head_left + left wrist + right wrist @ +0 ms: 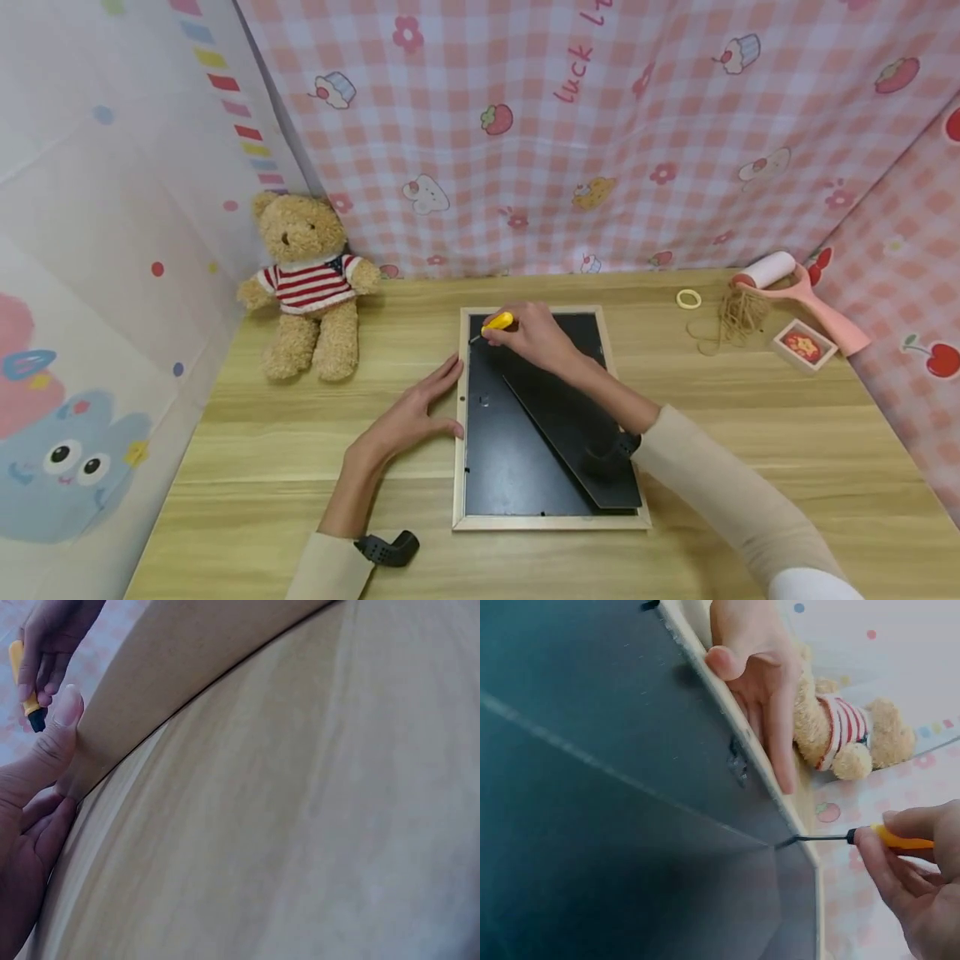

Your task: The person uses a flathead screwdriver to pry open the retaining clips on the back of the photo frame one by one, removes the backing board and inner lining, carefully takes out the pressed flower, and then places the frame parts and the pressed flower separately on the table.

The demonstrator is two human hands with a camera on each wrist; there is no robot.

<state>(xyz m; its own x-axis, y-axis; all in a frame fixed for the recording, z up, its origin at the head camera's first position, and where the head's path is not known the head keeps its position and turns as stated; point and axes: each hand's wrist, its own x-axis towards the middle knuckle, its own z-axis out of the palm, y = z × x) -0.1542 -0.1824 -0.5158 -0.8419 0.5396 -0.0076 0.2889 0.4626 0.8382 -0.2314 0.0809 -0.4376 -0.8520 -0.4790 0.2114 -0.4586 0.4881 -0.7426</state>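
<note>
A picture frame point(459, 467) lies face down on the table, its black backing board point(510, 467) and folded stand point(577, 433) facing up. My right hand point(534, 335) grips a small yellow-handled screwdriver point(497, 322) with its tip at the frame's far left corner. In the right wrist view the thin blade of the screwdriver point(889, 839) meets the inner edge of the frame point(757, 761). My left hand point(420, 408) lies with straight fingers against the frame's left side; the thumb point(56, 735) presses on the wooden edge point(150, 682).
A teddy bear point(309, 283) in a striped shirt sits at the back left. At the back right are a lint roller point(795, 292), a bundle of twine point(738, 317), a rubber ring point(687, 298) and a small box point(804, 345). Cloth walls surround the wooden table point(300, 433).
</note>
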